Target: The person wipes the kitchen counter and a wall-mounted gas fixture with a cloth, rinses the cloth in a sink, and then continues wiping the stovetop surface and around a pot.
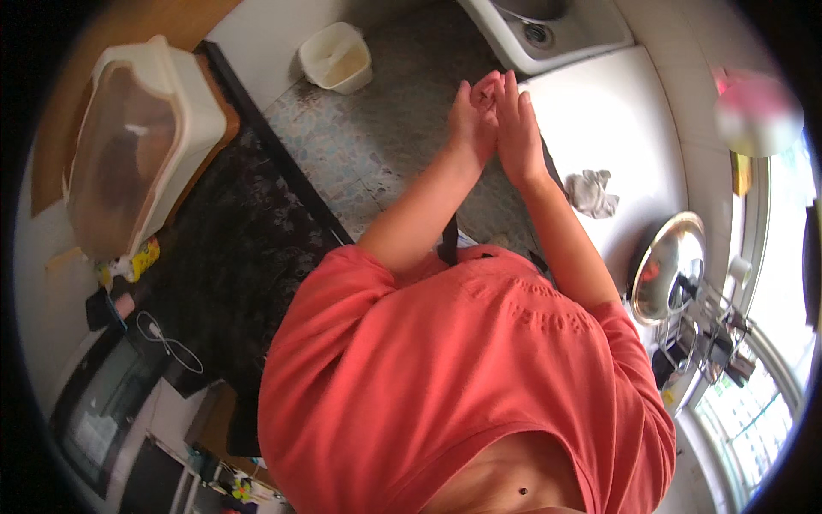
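Observation:
My left hand (474, 119) and my right hand (519, 132) touch along their inner sides, raised above the floor beside the white counter. The left palm faces partly upward, its thumb apart and its fingers bent. My right hand has its fingers extended against the left one. Nothing held shows in either hand, though the surfaces between them are partly hidden. A white sink (571, 38) with a metal drain lies beyond them to the right. On the white counter (616, 109) a crumpled grey cloth (591, 193) lies near my right forearm.
A domed metal lid (668, 268) stands by a dish rack (713, 327) at right. On the floor (340, 148) is a whitish plastic bin (336, 58). At left, a dark patterned countertop (218, 257) bears a lidded plastic container (192, 122) and a white cable (168, 340).

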{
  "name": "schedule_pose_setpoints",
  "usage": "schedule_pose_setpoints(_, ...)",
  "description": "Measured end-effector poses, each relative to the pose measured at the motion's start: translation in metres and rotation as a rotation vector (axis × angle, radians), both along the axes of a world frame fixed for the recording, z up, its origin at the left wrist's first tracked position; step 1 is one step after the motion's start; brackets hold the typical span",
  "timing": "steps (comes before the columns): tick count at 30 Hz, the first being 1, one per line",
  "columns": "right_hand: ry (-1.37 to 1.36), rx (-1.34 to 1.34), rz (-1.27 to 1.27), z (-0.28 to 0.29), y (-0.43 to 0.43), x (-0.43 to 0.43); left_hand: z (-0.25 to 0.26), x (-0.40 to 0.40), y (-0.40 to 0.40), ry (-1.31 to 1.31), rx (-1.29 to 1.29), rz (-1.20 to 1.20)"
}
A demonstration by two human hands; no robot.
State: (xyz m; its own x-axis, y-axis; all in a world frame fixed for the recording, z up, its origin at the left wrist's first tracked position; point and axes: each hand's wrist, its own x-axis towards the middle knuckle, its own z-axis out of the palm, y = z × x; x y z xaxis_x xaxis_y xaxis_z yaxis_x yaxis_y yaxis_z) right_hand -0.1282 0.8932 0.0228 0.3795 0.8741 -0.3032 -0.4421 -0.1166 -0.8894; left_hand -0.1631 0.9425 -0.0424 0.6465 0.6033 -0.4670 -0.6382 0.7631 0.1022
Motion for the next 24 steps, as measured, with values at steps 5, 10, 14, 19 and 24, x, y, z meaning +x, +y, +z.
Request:
schedule_pose_setpoints(5, -0.294, -0.046, 0.333, -0.012, 0.011, -0.016, -0.062, -0.032, 0.029, 0.078, -0.206, 0.143)
schedule_pose_setpoints(10, -0.542, -0.264, 0.141, -0.02, -0.025, 0.003, -0.112, -0.082, 0.146, 0.406, -0.231, 0.524)
schedule_pose_setpoints(14, -1.084, -0.591, -0.026, -0.036, -0.087, 0.047, -0.135, -0.143, 0.244, 0.216, -0.057, 0.439)
schedule_pose_setpoints(19, -1.427, -1.121, -0.186, -0.083, -0.164, 0.087, -0.138, -0.153, 0.245, 0.381, -0.043, 0.333)
schedule_pose_setpoints(24, -1.451, -1.011, -0.21, -0.098, -0.185, 0.083, -0.13, -0.13, 0.173, 0.693, -0.085, 0.111)
